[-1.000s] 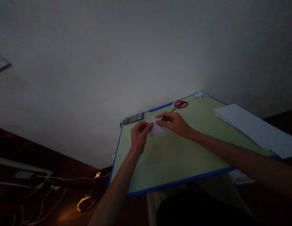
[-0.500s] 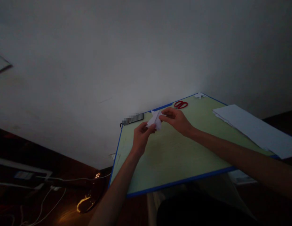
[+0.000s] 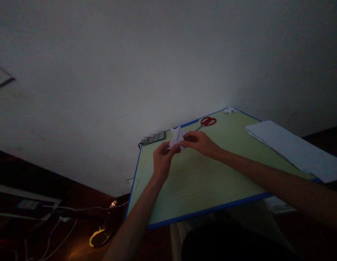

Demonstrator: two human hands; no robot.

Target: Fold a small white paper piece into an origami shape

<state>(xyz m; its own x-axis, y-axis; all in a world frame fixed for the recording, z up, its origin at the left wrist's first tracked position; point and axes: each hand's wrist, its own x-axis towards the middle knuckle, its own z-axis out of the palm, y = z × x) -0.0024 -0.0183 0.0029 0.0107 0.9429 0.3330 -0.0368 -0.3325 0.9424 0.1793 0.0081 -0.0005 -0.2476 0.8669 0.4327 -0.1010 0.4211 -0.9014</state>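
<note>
Between my two hands, above the far part of the table, is a small piece of folded white paper with pointed corners and creases. My left hand pinches its lower left part between thumb and fingers. On the other side, my right hand is closed on its lower right edge, the fingertips near the left thumb. My fingers cover part of the paper's lower edge. Just beyond my right hand lie red-handled scissors, their blades partly behind the paper and hand.
The pale green table has a blue edge and stands against a grey wall. A dark phone-like object lies at its far left. White sheets stick out past the right edge. Another folded paper piece lies at the far corner.
My right hand has moved slightly down and left along the folded paper, closer to my left thumb. The paper has turned a little, and more of the scissors shows.
</note>
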